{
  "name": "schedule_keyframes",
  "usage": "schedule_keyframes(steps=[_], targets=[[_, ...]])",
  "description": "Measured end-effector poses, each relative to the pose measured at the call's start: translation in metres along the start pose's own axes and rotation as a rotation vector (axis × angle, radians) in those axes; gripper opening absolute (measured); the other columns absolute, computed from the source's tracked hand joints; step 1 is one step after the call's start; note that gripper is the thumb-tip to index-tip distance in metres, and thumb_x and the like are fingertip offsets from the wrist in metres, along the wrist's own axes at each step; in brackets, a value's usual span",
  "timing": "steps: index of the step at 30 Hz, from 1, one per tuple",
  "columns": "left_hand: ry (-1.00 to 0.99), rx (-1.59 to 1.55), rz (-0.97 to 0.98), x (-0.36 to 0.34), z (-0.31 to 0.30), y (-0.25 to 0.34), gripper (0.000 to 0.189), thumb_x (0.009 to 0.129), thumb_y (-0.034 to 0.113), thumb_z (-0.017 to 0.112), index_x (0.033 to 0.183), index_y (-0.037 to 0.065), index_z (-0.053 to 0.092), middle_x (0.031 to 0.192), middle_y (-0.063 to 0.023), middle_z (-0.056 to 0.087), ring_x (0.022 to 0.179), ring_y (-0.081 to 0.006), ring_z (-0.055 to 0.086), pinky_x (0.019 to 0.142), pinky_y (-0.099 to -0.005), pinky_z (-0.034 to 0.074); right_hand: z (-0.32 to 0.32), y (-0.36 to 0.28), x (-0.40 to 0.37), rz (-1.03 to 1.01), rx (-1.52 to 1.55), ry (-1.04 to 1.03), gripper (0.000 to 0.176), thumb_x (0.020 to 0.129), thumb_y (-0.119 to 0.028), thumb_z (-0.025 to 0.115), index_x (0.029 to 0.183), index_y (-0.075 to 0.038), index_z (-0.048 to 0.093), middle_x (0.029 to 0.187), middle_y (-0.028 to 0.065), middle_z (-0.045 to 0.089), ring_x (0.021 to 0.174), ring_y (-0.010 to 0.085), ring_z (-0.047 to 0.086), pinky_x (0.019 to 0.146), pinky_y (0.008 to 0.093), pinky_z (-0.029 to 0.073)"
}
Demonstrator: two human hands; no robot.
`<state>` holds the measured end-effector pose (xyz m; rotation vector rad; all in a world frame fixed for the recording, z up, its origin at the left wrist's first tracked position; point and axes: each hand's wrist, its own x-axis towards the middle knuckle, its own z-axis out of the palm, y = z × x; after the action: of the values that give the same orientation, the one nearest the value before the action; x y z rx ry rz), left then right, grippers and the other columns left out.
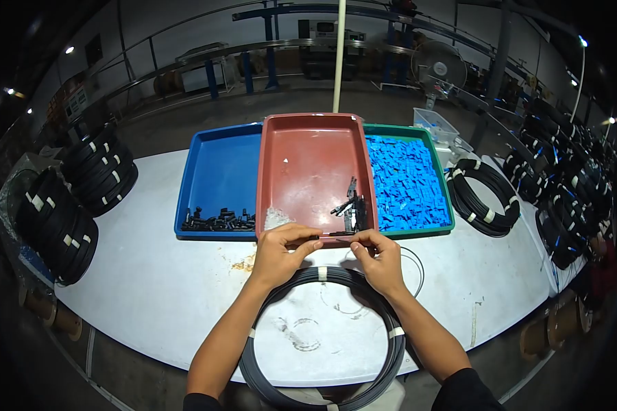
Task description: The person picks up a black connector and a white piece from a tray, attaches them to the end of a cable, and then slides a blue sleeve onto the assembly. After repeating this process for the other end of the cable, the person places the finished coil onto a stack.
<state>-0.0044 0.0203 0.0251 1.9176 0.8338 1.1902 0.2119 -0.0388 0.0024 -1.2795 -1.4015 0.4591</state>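
My left hand (286, 252) pinches a small black part (314, 238) between thumb and fingers, just over the near edge of the red tray (308, 147). Close beside it, my right hand (378, 259) is closed on the thin end of a black cable (343, 240). The two pieces point toward each other, with a narrow gap visible. Below both hands lies a coil of black cable (255, 373), bound with white tape. Black connector pieces (354, 209) and some clear bits (276, 218) sit in the red tray.
A blue tray (223, 161) at left holds black parts (219, 220); a green tray (440, 168) at right holds many blue pieces (404, 181). Another cable coil (485, 198) lies on the white table (151, 288). Stacked coils (62, 226) stand at left, more coils (562, 185) at right.
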Motion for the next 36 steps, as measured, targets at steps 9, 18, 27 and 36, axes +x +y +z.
schedule_keyframes(steps=[9,18,27,36], targets=[[-0.039,0.107,0.076,-0.009,0.0,0.005,0.018,0.076,0.003,0.087,0.089,-0.001,0.076,0.085,-0.0097,0.078,0.077,-0.0168,0.077,0.074,-0.0284,0.061,-0.005,0.001,-0.006,-0.302,-0.124,-0.063,0.005,0.083,-0.007,0.072,0.087,-0.004,0.074,0.08,0.0067,0.072,0.073,0.0198,0.062,0.073,0.0331,0.042],[-0.09,0.176,0.167,-0.015,0.001,-0.003,0.016,0.081,0.007,0.084,0.094,0.0,0.078,0.087,-0.0112,0.078,0.073,-0.0195,0.075,0.068,-0.0294,0.059,-0.003,-0.002,-0.006,-0.347,-0.147,-0.094,0.005,0.081,-0.007,0.074,0.086,-0.005,0.074,0.071,0.0052,0.067,0.065,0.0199,0.054,0.069,0.0351,0.038],[-0.061,0.139,0.236,-0.014,-0.001,-0.012,0.014,0.08,0.009,0.084,0.09,0.003,0.078,0.087,-0.0086,0.078,0.076,-0.0177,0.074,0.067,-0.0307,0.056,-0.003,-0.006,-0.007,-0.345,-0.243,-0.116,0.005,0.082,-0.006,0.072,0.087,-0.005,0.074,0.08,0.0104,0.071,0.074,0.0276,0.064,0.073,0.0389,0.044],[0.18,0.391,0.07,-0.014,-0.107,-0.036,0.018,0.083,0.009,0.081,0.098,-0.001,0.077,0.092,-0.0119,0.076,0.075,-0.0173,0.073,0.067,-0.031,0.058,0.047,-0.029,0.03,-0.276,-0.183,-0.387,0.014,0.088,-0.008,0.073,0.097,0.001,0.075,0.079,0.0151,0.073,0.062,0.0215,0.066,0.059,0.0318,0.049]])
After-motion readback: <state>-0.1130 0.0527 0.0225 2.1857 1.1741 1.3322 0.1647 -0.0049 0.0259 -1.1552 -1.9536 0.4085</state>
